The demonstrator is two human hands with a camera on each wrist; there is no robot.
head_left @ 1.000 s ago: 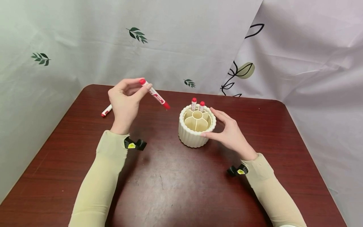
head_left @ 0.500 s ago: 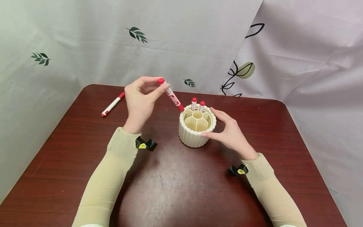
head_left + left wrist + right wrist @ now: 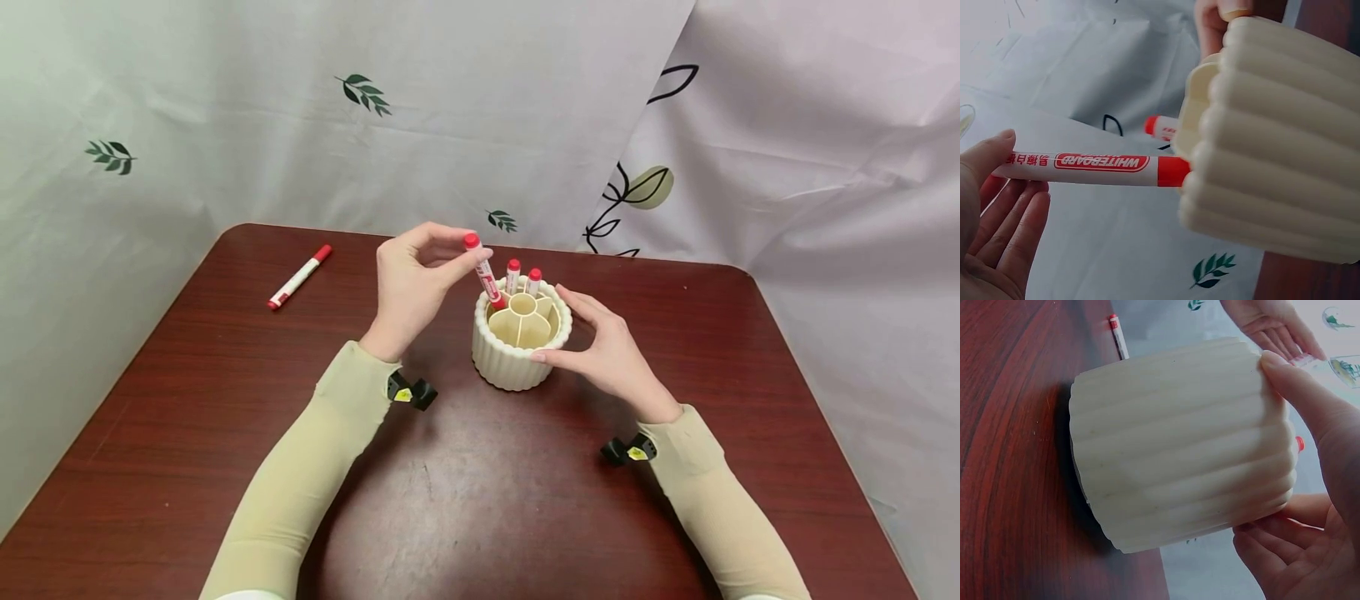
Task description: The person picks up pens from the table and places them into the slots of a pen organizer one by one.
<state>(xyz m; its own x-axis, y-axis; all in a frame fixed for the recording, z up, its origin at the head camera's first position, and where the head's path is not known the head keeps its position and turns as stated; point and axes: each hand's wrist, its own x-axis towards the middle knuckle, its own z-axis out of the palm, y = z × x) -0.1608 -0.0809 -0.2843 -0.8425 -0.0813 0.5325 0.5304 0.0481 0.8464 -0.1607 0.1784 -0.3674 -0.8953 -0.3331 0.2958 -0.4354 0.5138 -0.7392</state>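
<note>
My left hand (image 3: 415,283) pinches a red-capped whiteboard marker (image 3: 487,273) near its upper end. The marker leans, and its red cap dips just inside the left rim of a cream, ribbed pen holder (image 3: 500,364). In the left wrist view, the lettered marker (image 3: 1100,169) reaches to the scalloped rim of the holder (image 3: 1279,137). My right hand (image 3: 611,358) grips the holder's right side, thumb at the front and fingers behind; the right wrist view shows this thumb (image 3: 1297,381) on the rim. Two more red-ended markers (image 3: 513,275) stand upright in the back compartments.
Another whiteboard marker (image 3: 300,277) lies on the dark red wooden table (image 3: 465,500), towards its back left. Petal-shaped dividers surround a round centre slot (image 3: 522,304) in the holder. Behind the table hangs a pale curtain (image 3: 262,125) with leaf prints.
My left hand has carried the marker rightwards from mid-air to the holder, bringing its lower end inside the rim. The marker on the table has come into full view. My right hand has stayed put.
</note>
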